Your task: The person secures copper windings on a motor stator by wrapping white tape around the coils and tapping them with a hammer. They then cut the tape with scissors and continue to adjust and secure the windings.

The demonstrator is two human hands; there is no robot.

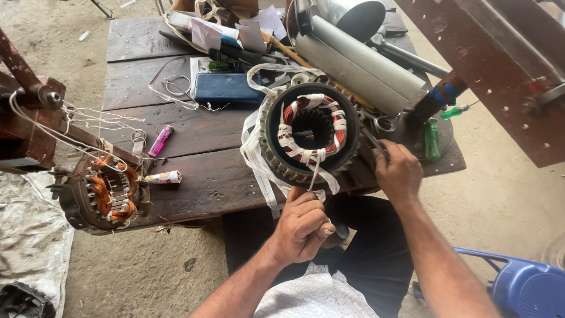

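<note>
Lacing step: left hand (303, 224) is pinching white tape (316, 171) at 6 o'clock of the round red-wound stator (310, 131); right hand (398, 172) is gripping its 3 o'clock rim, fingers curled. Tightening probably needs steady tension.

Soft even daylight, sharp focus

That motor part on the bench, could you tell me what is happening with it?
A person sits at a dark wooden table with a round motor stator whose copper winding is bound in white tape. The left hand pinches the loose tape end hanging from the winding. The right hand rests at the stator's right edge, gripping a thin tool.
</note>
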